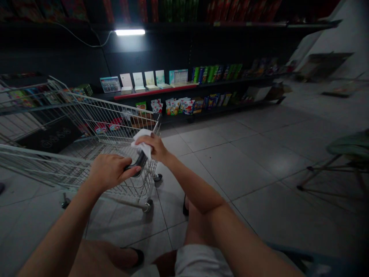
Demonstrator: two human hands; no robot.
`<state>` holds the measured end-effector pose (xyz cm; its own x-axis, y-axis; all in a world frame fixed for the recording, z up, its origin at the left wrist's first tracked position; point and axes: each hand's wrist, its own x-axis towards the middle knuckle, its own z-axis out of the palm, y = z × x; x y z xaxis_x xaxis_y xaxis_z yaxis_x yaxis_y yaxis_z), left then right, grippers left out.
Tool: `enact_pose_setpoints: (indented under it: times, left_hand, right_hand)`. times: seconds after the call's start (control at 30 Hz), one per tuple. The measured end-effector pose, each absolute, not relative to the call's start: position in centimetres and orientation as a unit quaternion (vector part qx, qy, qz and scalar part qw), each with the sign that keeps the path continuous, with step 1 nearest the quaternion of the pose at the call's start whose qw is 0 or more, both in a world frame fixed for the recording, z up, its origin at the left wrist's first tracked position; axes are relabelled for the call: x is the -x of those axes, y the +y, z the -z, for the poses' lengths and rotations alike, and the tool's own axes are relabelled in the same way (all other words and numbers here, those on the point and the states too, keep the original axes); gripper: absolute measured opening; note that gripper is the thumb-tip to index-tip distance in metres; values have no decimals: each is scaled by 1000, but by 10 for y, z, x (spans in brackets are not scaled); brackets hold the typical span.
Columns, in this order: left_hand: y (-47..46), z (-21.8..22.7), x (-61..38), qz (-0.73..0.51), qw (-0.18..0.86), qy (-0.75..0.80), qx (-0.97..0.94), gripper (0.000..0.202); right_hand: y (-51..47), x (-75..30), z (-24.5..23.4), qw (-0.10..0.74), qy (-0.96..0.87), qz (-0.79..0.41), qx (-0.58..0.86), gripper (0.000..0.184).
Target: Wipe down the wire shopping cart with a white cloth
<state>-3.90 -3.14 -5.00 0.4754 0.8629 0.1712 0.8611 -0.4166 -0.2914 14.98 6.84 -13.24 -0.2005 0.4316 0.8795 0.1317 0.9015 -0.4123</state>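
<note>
A white wire shopping cart (95, 115) stands on the tiled floor to my left, its dark handle (137, 163) near me. My left hand (111, 170) is closed round the handle's end. My right hand (154, 148) grips a crumpled white cloth (141, 140) and presses it against the handle's upper part by the cart's corner. My bare knees and white shorts show at the bottom of the view.
Dark store shelves (184, 88) with packets, cards and boxes run along the back under a strip light (130, 32). A folding stool with a green seat (346, 154) stands at the right. Pale floor tiles (245, 154) stretch between.
</note>
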Motion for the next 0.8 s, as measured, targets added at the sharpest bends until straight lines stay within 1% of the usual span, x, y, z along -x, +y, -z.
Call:
enact_pose_setpoints:
  times: [0.07,0.1,0.2,0.3,0.37,0.5,0.67,0.8]
  left_hand:
    - [-33,51,40,-1,169,-510,843,81]
    - [-34,51,40,1,169,-511,843,80]
    - [-34,53,40,8,171,-513,841,77]
    - [-34,53,42,18,166,-513,842,76]
    - [-36,53,44,26,157,-511,845,74]
    - [-47,56,61,58,136,-493,857,67]
    - [-74,64,90,154,104,-454,872,53]
    - [-107,61,106,229,61,-449,861,51]
  right_hand:
    - [119,-152,114,502,-835,-109,199,16]
    - [143,-152,108,477,-840,-100,239,15]
    - [192,-157,99,430,-834,-84,334,18]
    - [201,-161,98,396,-848,-84,343,19]
    - [193,-162,99,391,-850,-86,342,18]
    - [168,-159,101,408,-840,-81,349,19]
    - [126,-154,105,428,-826,-51,365,20]
    - [75,-151,105,422,-824,-21,377,19]
